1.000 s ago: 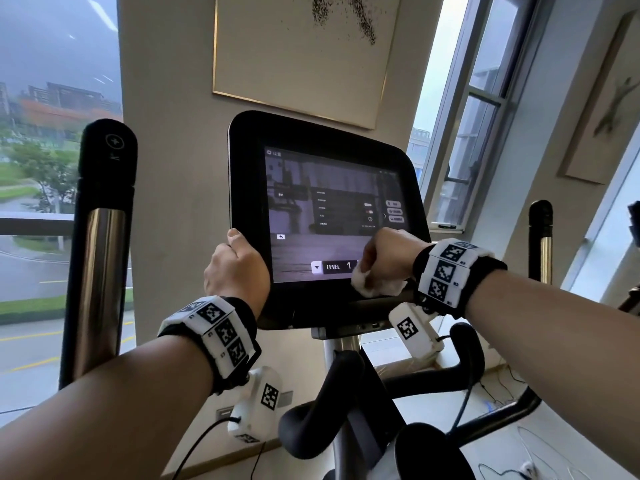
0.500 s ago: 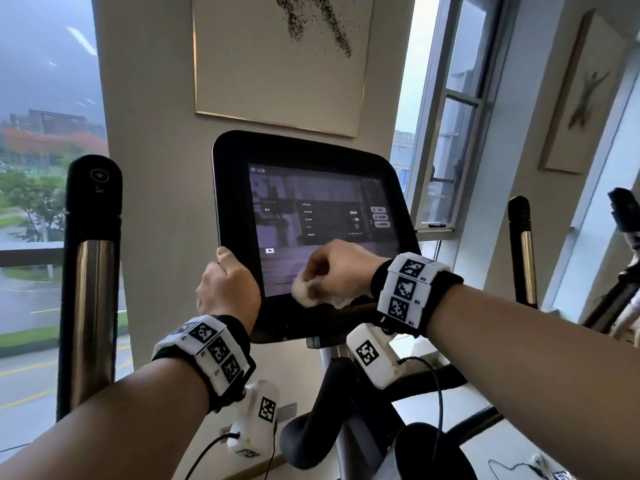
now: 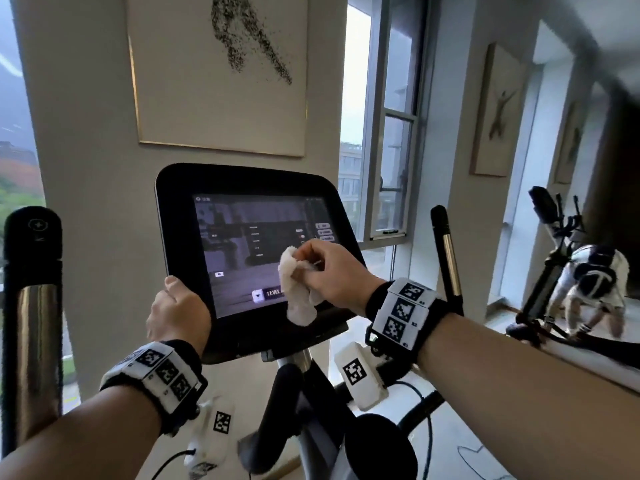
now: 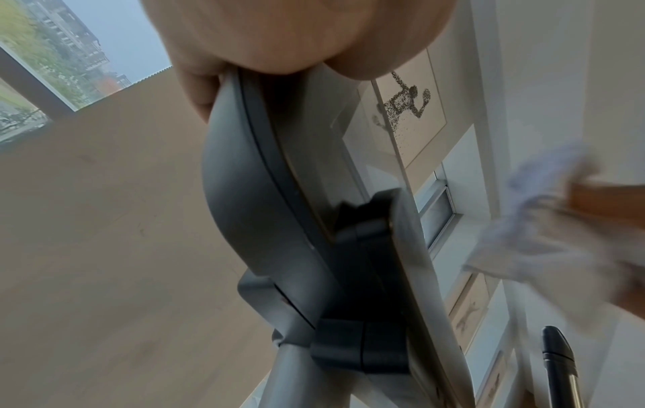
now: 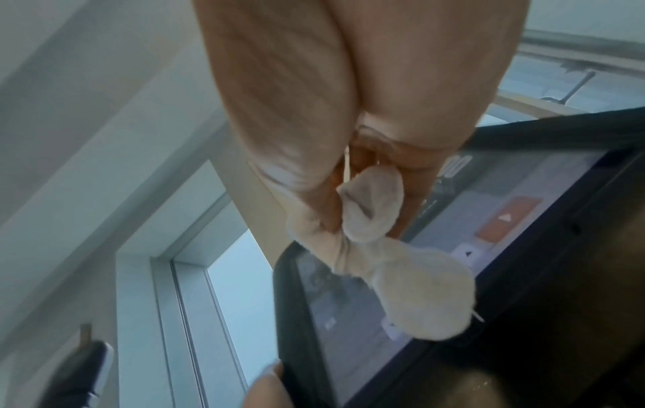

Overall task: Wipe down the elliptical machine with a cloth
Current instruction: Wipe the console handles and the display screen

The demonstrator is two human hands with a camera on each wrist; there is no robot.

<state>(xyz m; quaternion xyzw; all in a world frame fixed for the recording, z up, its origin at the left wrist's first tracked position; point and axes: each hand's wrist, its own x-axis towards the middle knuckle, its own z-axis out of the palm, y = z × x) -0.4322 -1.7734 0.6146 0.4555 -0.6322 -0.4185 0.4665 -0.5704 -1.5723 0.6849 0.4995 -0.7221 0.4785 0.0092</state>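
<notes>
The elliptical's black console (image 3: 180, 209) with its lit touchscreen (image 3: 242, 244) stands in front of me. My left hand (image 3: 178, 315) grips the console's lower left edge, thumb on the front bezel; the left wrist view shows its fingers (image 4: 195, 91) curled behind the console's grey back (image 4: 251, 209). My right hand (image 3: 329, 275) pinches a crumpled white cloth (image 3: 296, 289) in front of the screen's lower right part. In the right wrist view the cloth (image 5: 418, 298) hangs from my fingertips over the screen (image 5: 506, 248); contact with the glass is unclear.
A moving handle with a black grip and chrome tube (image 3: 33, 306) rises at the left, a thinner one (image 3: 446, 251) at the right. Black fixed handlebars (image 3: 284, 386) curve below the console. Another exercise machine (image 3: 561, 271) stands at the far right beside the windows.
My right hand has moved the cloth from the screen's bottom edge leftward, then up to its lower right part, and the cloth now hangs looser. The left hand keeps its grip. My head view tilted up.
</notes>
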